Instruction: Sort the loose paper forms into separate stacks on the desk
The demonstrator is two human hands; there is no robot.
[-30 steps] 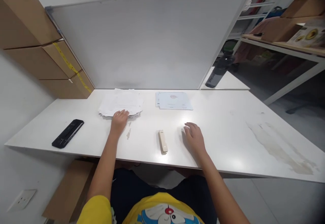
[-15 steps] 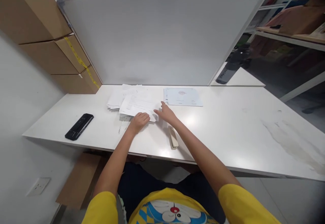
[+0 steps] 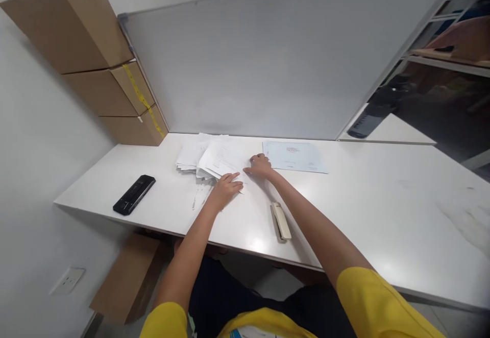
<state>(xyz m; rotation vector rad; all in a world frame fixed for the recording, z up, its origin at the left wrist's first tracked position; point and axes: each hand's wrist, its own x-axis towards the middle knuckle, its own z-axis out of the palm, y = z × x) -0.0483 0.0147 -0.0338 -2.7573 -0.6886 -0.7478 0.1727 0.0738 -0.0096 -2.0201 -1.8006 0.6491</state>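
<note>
A loose stack of printed white sheets (image 3: 225,154) lies fanned out on the white table. My left hand (image 3: 227,190) rests on the lower right corner of the top sheets, its fingers spread and pressing flat. At the right edge of the same sheets is my right hand (image 3: 261,166); its thumb and bent fingers are apart, and I see nothing gripped between them. Just beyond that hand lies a pale blue printed booklet or sheet (image 3: 296,157). A cream stapler (image 3: 281,221) sits near the front edge, beside my right forearm.
A black phone-like device (image 3: 133,195) lies at the left of the table (image 3: 367,215). Stacked cardboard boxes (image 3: 133,129) stand at the back left, against a whiteboard (image 3: 268,62). Behind the board's right edge is a dark bottle (image 3: 365,118). Another cardboard box (image 3: 124,276) is below the table.
The camera view has shifted, so the table things sit farther right. My right hand's outstretched fingers have bent in at the sheets' edge. My left hand's fingers have spread over the paper corner.
</note>
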